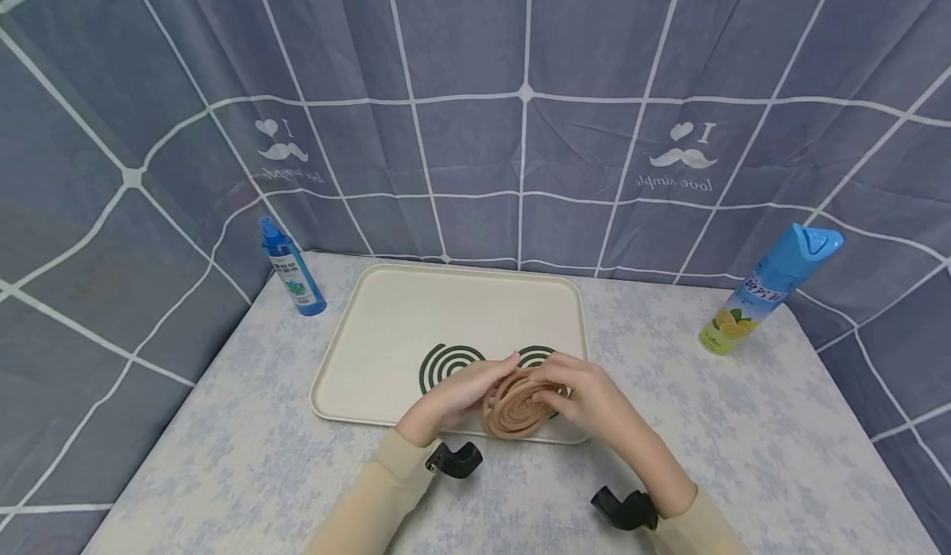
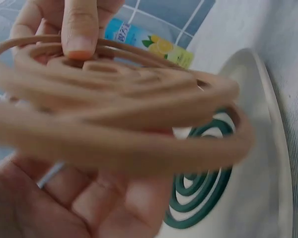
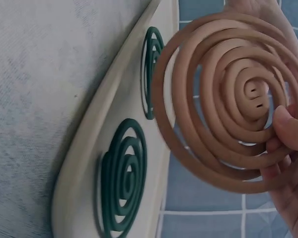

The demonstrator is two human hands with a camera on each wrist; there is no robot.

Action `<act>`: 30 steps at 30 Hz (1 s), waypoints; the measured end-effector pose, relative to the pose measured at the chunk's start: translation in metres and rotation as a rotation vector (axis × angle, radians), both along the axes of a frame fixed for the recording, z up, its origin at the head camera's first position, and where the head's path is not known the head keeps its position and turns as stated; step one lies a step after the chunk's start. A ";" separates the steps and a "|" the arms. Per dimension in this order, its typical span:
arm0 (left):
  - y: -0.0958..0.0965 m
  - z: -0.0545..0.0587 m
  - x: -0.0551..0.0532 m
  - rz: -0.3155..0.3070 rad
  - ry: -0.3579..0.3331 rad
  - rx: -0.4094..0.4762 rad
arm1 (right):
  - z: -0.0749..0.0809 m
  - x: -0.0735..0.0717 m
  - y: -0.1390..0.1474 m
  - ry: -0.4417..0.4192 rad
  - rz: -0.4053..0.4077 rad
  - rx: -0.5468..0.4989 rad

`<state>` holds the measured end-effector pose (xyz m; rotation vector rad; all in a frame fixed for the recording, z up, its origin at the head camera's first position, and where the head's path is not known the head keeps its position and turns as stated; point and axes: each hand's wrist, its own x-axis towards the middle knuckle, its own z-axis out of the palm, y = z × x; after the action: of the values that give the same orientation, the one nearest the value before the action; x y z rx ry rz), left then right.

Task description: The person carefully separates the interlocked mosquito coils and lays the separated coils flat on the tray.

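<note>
A brown spiral mosquito coil [image 1: 518, 406], seemingly a nested pair, is held tilted above the front of a cream tray [image 1: 461, 307]. My right hand [image 1: 590, 390] pinches its far side, with the thumb on the upper face and fingers beneath. My left hand [image 1: 462, 386] holds the near left side from below; the palm and bent fingers show under the rings in the left wrist view. Two dark green coils lie flat on the tray: one green coil [image 3: 128, 183] and another green coil [image 3: 151, 74]. In the head view, the hands and brown coil partly cover both.
At the back left stands a blue spray bottle [image 1: 293, 266]. A tall blue and yellow aerosol can [image 1: 765, 291] with lemon pictures stands on the right of the marbled table [image 1: 245, 456]. A blue-grey checked curtain [image 1: 475, 150] encloses the back and sides.
</note>
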<state>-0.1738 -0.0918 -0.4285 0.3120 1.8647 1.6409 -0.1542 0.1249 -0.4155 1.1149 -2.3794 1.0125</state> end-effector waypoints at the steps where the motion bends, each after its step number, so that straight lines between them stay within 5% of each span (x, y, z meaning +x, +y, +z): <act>1: 0.001 0.000 0.001 -0.003 -0.004 0.008 | 0.001 0.001 -0.001 0.010 0.003 0.008; 6: 0.004 0.002 0.004 0.022 0.029 0.032 | 0.004 0.004 -0.003 0.004 -0.043 -0.002; 12: 0.003 0.008 0.008 0.064 0.073 0.057 | 0.001 0.004 0.000 -0.136 -0.132 -0.121; 22: 0.003 0.008 0.009 0.136 0.039 0.175 | -0.010 0.001 0.005 -0.573 -0.227 -0.363; 30: 0.002 0.003 0.009 0.076 -0.005 0.253 | -0.011 0.003 0.006 -0.583 -0.223 -0.361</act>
<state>-0.1653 -0.0902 -0.4250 0.3456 1.6849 1.9319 -0.1511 0.1310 -0.4269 0.4488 -2.4991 1.7752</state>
